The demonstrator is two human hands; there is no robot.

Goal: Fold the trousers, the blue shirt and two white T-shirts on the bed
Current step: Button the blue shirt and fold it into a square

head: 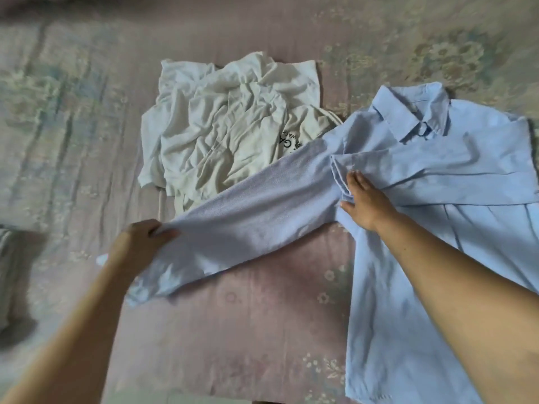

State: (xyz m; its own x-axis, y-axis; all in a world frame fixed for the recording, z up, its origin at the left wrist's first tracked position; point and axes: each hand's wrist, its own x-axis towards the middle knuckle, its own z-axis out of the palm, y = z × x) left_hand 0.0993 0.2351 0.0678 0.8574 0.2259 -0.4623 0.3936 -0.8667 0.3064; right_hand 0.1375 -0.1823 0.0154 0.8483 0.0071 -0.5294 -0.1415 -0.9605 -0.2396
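The blue shirt (437,176) lies collar-up on the bed (248,330), and the left hand (140,243) grips the end of its long sleeve, stretched out between the two hands. The right hand (364,202) presses flat, fingers straight, on the folded cloth below the collar. Beyond the sleeve, between the hands, lie the crumpled white T-shirts (221,123).

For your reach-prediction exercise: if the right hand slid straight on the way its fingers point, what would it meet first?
Probably the folded sleeve of the blue shirt, which the right hand already presses; further along that line lies the collar.
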